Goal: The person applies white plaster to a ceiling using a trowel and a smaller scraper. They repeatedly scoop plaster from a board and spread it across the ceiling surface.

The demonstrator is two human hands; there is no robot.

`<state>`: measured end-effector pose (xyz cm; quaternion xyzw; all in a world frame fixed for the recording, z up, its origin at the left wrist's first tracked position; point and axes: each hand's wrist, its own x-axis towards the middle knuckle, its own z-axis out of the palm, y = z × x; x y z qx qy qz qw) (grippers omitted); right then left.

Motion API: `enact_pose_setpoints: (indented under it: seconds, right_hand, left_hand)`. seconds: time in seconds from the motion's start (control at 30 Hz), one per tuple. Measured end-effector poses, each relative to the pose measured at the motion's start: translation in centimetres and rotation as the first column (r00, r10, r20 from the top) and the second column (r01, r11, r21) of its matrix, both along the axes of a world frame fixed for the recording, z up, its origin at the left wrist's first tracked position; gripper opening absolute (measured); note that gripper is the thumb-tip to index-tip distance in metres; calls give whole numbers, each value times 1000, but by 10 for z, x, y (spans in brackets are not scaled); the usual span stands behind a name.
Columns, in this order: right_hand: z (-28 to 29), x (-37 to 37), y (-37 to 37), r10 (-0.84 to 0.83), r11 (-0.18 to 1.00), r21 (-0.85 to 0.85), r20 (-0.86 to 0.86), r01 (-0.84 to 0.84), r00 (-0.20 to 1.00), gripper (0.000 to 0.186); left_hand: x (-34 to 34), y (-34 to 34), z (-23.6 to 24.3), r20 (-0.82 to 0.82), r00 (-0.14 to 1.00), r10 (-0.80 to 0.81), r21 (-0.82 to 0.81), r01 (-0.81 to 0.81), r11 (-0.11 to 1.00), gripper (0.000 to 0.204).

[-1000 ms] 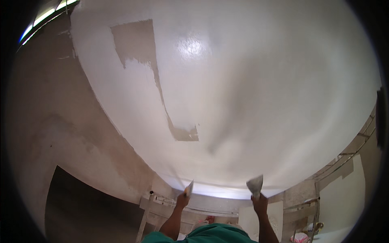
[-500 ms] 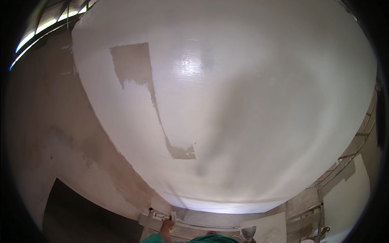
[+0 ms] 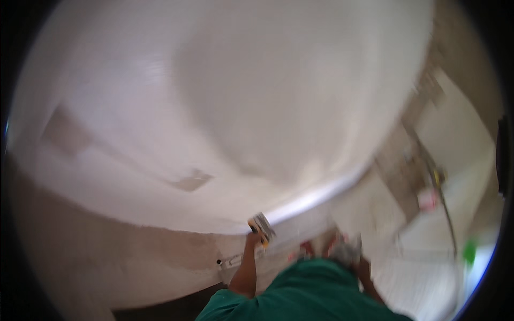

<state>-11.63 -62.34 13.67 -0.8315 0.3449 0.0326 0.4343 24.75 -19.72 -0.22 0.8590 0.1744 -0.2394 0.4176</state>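
The white coated wall (image 3: 257,85) fills most of the view, with bare grey-brown patches (image 3: 69,134) on its left part. My left hand (image 3: 253,238) grips a putty knife (image 3: 259,224) with a yellow-and-black handle and a broad blade, held near the wall's lower edge. My right hand (image 3: 363,266), blurred and partly behind my green-clothed body, holds a grey scraper (image 3: 347,249) low beside me. Whether either blade touches anything I cannot tell.
Brown plaster (image 3: 107,241) borders the white wall, above a dark opening (image 3: 160,305). A metal rail (image 3: 233,261) runs by my feet (image 3: 305,248) in red footwear. To the right are a pale board (image 3: 364,203), a pink bundle (image 3: 427,199) and a blurred green object (image 3: 470,251).
The view has swung sharply, so the wall's patches now lie tilted toward the left and more floor shows on the right. My left hand with its knife appears higher and farther right; motion blurs the picture.
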Motion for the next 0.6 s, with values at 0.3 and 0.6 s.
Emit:
enact_pose_setpoints:
  seconds: [0.3,0.6]
  right_hand:
    - [40,-84,75,-444,891,26,-171,454,880,47]
    - [16,-115,117,-684,686,129,-219,716,695,40]
  left_hand:
    - [-71,-143,55,-278,945,-175,-522,4,853,36]
    - [-157,-176,-31,3,551,-834,-74,832,550,44]
